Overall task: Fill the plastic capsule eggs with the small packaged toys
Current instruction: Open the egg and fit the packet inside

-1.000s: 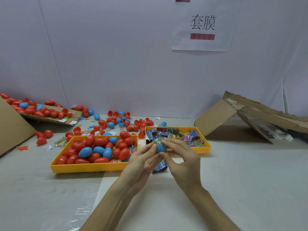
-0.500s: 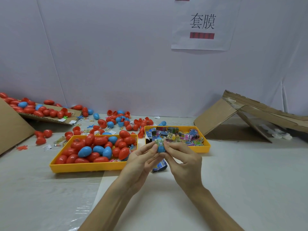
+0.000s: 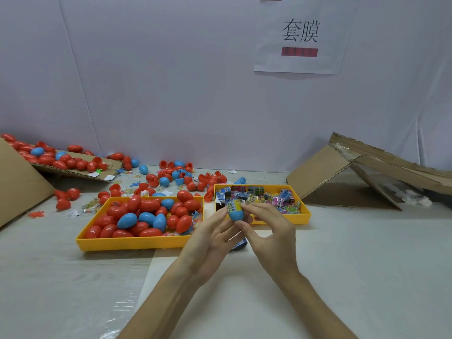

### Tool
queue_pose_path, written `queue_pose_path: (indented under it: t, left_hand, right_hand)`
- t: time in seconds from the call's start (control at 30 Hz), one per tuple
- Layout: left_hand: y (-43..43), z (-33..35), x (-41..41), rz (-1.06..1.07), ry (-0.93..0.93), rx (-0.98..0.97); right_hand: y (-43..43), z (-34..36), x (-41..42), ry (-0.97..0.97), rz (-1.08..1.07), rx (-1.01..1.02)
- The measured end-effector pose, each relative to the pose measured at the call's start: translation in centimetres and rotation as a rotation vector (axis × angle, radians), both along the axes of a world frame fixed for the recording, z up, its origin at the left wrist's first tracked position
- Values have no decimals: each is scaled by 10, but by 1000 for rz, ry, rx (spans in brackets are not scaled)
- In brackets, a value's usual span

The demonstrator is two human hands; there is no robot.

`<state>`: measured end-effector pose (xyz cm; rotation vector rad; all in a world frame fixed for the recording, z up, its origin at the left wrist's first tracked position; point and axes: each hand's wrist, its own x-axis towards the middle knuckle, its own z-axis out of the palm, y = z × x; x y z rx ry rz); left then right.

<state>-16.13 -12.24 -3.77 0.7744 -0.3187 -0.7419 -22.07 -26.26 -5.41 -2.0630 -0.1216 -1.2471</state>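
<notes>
My left hand [image 3: 212, 237] and my right hand [image 3: 270, 237] meet above the table, both pinching a blue egg half [image 3: 236, 214]. A small packaged toy [image 3: 232, 205] sticks out of the half's open top. Under my hands lies another blue piece [image 3: 241, 243], mostly hidden. A yellow tray [image 3: 137, 242] on the left holds several red and blue capsule eggs. A smaller yellow tray [image 3: 304, 211] just behind my hands holds several colourful packaged toys.
Loose red and blue eggs and egg halves [image 3: 171, 178] litter the table behind the trays. A cardboard sheet [image 3: 73, 165] at back left carries more eggs. A collapsed cardboard box [image 3: 362, 174] sits at right. A white wall with a paper sign [image 3: 299, 35] closes the back.
My hands stay together at the same spot. The blue egg half has been turned more upright, with the toy packet now showing at its top.
</notes>
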Motion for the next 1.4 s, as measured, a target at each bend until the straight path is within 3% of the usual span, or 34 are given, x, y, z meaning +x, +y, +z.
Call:
queue_pose_path:
  t: [0.43, 0.6, 0.77, 1.0, 1.4]
  left_hand:
    - [-2, -4, -1, -16, -170, 83]
    - [-3, -2, -4, -39, -148, 59]
    - [-6, -2, -2, -43, -6, 34]
    - [-4, -3, 0, 76, -109, 104]
    - [-2, -1, 0, 69, -71, 61]
  right_hand:
    - [-1, -4, 0, -55, -9, -13]
    - [2, -2, 1, -49, 6, 0]
    - [2, -3, 1, -31, 24, 7]
    - [4, -2, 1, -17, 20, -71]
    - [-1, -1, 1, -65, 26, -57]
